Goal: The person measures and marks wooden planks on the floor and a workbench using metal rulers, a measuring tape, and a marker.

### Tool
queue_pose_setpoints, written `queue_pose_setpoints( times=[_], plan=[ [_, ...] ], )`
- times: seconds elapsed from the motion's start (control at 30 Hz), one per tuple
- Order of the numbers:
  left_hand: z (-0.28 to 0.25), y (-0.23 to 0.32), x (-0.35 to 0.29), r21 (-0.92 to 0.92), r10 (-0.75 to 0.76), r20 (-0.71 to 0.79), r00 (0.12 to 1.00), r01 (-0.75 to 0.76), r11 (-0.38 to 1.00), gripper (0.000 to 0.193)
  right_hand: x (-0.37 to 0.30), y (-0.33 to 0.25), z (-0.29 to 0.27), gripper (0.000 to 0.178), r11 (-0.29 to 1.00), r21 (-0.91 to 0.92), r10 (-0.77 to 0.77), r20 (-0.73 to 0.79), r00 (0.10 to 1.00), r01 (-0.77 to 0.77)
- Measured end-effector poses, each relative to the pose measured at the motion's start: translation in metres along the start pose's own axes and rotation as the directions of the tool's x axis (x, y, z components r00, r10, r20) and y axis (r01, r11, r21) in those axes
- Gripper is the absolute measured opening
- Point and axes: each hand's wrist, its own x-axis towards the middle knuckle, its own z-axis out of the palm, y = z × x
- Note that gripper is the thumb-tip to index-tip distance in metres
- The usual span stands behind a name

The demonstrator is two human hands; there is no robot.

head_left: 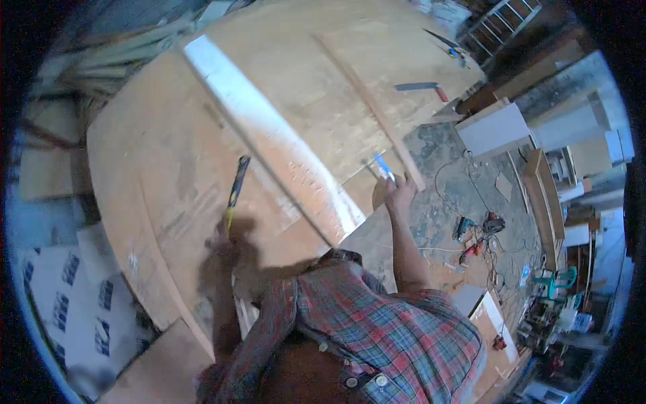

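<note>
My left hand (225,241), dark and blurred, is closed at the lower end of a tool with a black-and-yellow handle (237,183). The black grip points away from me, and the hand hides the other end. On the right, my right hand (400,191) pinches a slim blue-and-white tool (383,165) near the edge of the large wooden sheet (168,141); its exact kind is unclear. Between my hands a long board (269,128), white at its far end and brown nearer me, lies slantwise on the sheet. Small chips or shavings dot its near part.
A narrow wooden strip (367,97) crosses the sheet to the right. Toward the far right lie a red-handled saw (418,86) and another dark-bladed tool (447,44). Power tools (493,222) and cords are on the floor, near wooden panels (494,128). A ladder (505,27) stands beyond.
</note>
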Motion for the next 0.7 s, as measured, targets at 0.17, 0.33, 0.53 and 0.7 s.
queue_pose_setpoints(
  times=[0.17, 0.33, 0.53, 0.7],
  plan=[
    [0.031, 0.036, 0.014, 0.076, -0.192, -0.084, 0.978, 0.199, 0.977, 0.05, 0.124, 0.065, 0.012, 0.044, 0.979, -0.14, -0.112, 0.242, 0.964, 0.149],
    [0.025, -0.011, -0.003, 0.203, -0.301, -0.075, 0.951, 0.31, 0.929, 0.065, 0.172, 0.105, 0.038, 0.045, 0.936, -0.019, -0.335, 0.25, 0.908, 0.351],
    [-0.012, -0.099, 0.006, 0.359, -0.641, -0.081, 0.763, 0.622, 0.696, 0.056, 0.261, 0.11, 0.054, 0.041, 0.957, 0.027, -0.289, 0.191, 0.938, 0.289],
    [-0.015, -0.069, 0.018, 0.258, -0.509, -0.214, 0.834, 0.551, 0.794, 0.037, 0.323, 0.067, 0.055, 0.041, 0.91, -0.273, -0.248, 0.244, 0.938, 0.312]
  ],
)
